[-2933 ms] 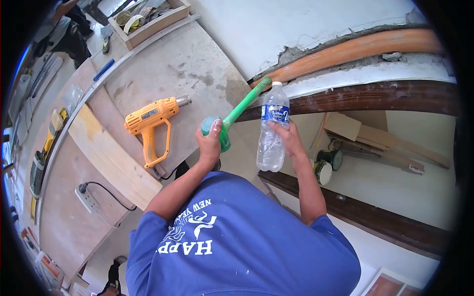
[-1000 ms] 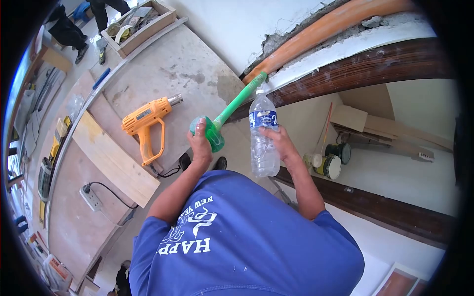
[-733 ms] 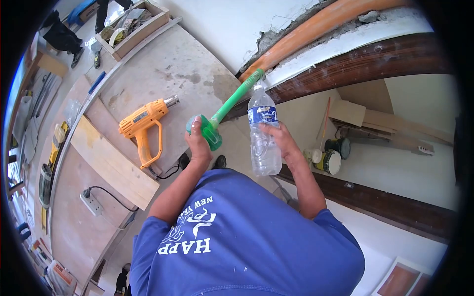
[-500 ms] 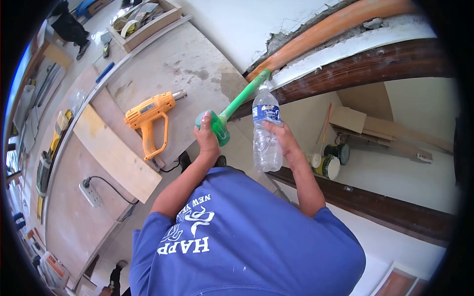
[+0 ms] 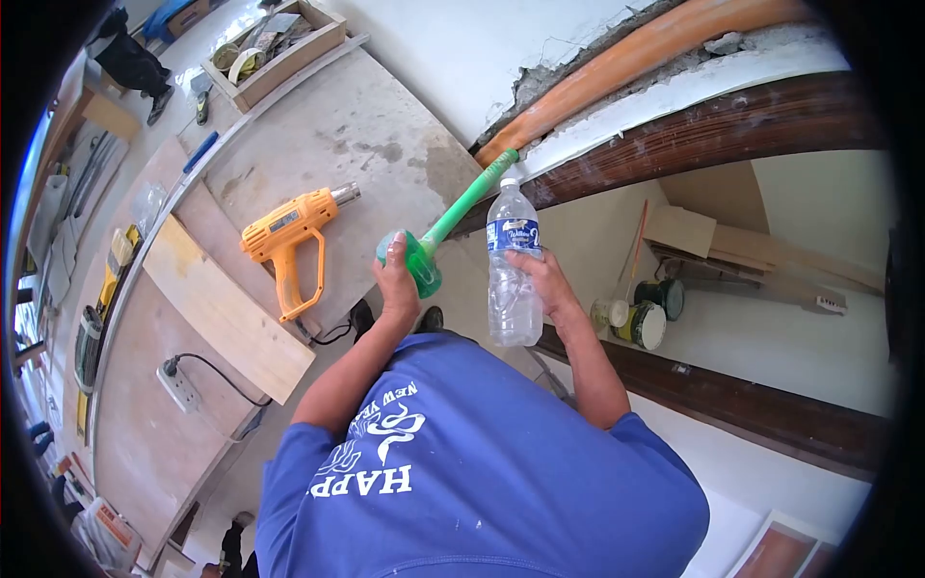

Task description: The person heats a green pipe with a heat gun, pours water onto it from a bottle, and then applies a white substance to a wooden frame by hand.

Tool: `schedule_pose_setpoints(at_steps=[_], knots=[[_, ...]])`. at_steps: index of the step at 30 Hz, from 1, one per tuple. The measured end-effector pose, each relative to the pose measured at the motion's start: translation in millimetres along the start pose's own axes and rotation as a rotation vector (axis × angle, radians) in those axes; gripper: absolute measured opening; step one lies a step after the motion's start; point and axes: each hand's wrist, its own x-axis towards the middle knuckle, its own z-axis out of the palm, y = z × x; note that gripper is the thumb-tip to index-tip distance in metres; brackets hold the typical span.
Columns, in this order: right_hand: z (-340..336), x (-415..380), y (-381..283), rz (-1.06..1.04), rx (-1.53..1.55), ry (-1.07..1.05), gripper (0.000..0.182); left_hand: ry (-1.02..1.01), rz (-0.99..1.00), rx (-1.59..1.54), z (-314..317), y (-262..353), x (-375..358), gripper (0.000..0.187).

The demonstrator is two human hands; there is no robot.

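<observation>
My left hand (image 5: 398, 288) is closed around the wide, translucent end of a green plastic tube (image 5: 466, 205). The tube's long, narrow part slants up to the right, its tip overlapping the end of the orange pipe in this view. In my right hand (image 5: 549, 285) is a clear plastic bottle (image 5: 514, 306) with a blue label and a white cap, held upright around its middle. The bottle's cap is just below the tip of the green tube. To the left of my left hand, a yellow heat gun (image 5: 295, 238) lies on the wooden worktop (image 5: 376, 116).
An orange pipe (image 5: 617, 67) runs along the broken wall edge above a dark wooden beam (image 5: 694, 130). A light board (image 5: 226, 308), an extension socket (image 5: 177, 387) and a wooden toolbox (image 5: 289, 67) lie leftward. Paint cans (image 5: 644, 326) stand at right. Other people's legs (image 5: 135, 63) show far left.
Both hands, with the green tube and the bottle, have shifted slightly down and left in the view. The heat gun stays on the worktop.
</observation>
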Motion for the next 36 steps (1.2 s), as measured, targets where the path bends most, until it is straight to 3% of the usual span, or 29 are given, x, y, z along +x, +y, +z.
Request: schedule_pose_setpoints(at_steps=[7, 10, 13, 18, 21, 36], knots=[[-7, 0, -14, 0.022, -0.057, 0.01, 0.03, 0.028, -0.002, 0.017, 0, 9, 13, 0.049], [-5, -3, -20, 0.031, -0.077, 0.037, 0.034, -0.03, -0.125, -0.051, -10, 21, 39, 0.05], [-15, 0, -17, 0.048, -0.086, 0.034, 0.033, -0.044, -0.06, 0.07, -3, 38, 49, 0.054], [-16, 10, -15, 0.057, -0.03, 0.024, 0.033, 0.047, -0.013, 0.045, 5, 30, 26, 0.047], [-13, 15, -19, 0.047, -0.031, -0.011, 0.032, -0.01, -0.084, -0.019, 3, 27, 15, 0.046], [-9, 19, -22, 0.045, -0.008, -0.022, 0.029, -0.005, -0.04, 0.02, 5, 23, 7, 0.041]])
